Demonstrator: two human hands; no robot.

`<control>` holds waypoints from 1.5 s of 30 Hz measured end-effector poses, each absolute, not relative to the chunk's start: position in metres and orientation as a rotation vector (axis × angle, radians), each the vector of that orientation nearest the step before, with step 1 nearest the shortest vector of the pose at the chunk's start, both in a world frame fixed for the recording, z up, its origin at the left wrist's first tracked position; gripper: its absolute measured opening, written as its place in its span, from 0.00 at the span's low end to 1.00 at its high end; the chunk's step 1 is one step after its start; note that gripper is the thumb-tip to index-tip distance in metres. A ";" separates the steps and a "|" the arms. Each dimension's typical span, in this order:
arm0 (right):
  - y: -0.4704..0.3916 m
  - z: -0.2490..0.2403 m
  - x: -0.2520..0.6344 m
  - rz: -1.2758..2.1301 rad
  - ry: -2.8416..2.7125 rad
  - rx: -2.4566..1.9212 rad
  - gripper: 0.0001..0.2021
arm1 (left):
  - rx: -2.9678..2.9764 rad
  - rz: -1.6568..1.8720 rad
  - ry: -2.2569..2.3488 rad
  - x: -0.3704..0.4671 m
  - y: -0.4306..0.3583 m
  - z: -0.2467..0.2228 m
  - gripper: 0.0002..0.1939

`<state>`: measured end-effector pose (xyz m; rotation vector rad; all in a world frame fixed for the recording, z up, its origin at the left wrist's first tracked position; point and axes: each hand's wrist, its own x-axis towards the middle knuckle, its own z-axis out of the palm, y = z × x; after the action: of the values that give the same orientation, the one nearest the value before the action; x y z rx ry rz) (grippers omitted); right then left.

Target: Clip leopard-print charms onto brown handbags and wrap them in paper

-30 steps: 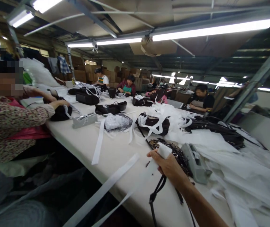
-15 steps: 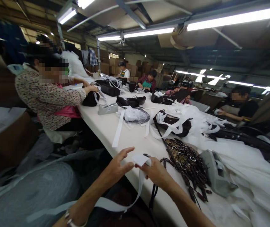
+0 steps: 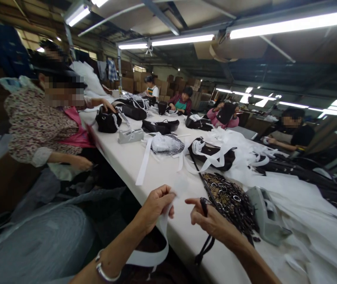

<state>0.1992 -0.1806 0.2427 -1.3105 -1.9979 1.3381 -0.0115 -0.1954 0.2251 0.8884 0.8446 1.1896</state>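
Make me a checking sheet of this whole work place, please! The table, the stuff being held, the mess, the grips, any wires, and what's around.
Surface: pale tabletop, dark bags and white strips lying across it.
Job's things: white strip, hanging in a curve; black strap, hanging by the table edge.
Clutter: pile of dark straps with metal rings, grey tape dispenser, plastic-wrapped bundle.
Grips: left grip pinches the white strip; right grip, index finger extended, has the black strap across its fingers, firmness unclear.
Cables: nothing seen.
Surroundings: co-worker in a floral top, others farther off, large pale roll, fluorescent tubes overhead.
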 end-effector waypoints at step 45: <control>-0.207 0.286 0.168 1.328 -2.242 -1.566 0.17 | 0.899 1.211 0.779 -0.085 -0.236 0.134 0.17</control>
<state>0.1679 -0.2075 0.2855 -1.5659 -2.2422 1.3276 -0.0851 -0.2356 0.1344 0.8988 0.7794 1.2111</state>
